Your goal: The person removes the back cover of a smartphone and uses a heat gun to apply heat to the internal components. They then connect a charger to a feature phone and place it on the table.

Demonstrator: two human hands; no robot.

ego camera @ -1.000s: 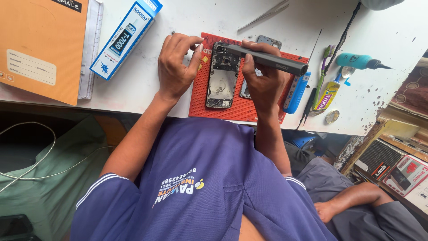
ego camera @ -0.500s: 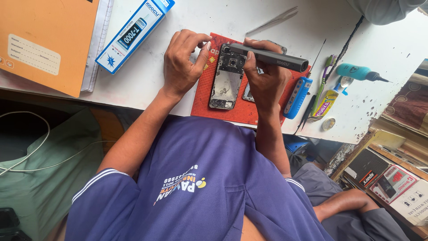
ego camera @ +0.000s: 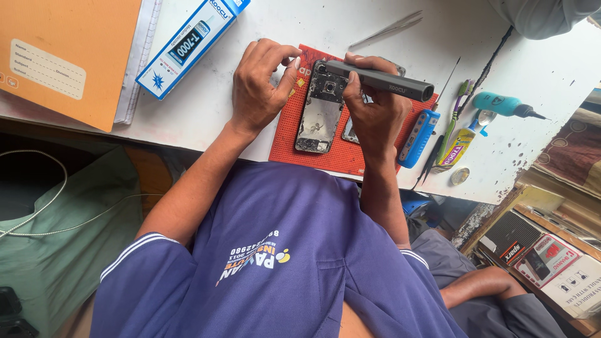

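Note:
An opened phone (ego camera: 319,109) with its back off lies on a red work mat (ego camera: 294,141) on the white table (ego camera: 263,19). My left hand (ego camera: 260,81) rests on the mat's left edge, fingertips curled against the phone's upper left corner. Gripped in my right hand (ego camera: 375,116) is a dark grey pen-shaped screwdriver (ego camera: 385,81), lying nearly level over the phone's camera end. The hand hides its tip. A small flat part (ego camera: 349,133) lies on the mat under my right palm.
A blue and white glue box (ego camera: 188,40) and an orange folder (ego camera: 62,56) lie to the left. Right of the mat are tweezers (ego camera: 385,30), a blue tool (ego camera: 418,138), a glue tube (ego camera: 454,155) and a teal bottle (ego camera: 501,103). Another person's sleeve (ego camera: 538,15) shows top right.
The view has drifted slightly. Both hands stay on the phone, the right one keeping the screwdriver over its upper end.

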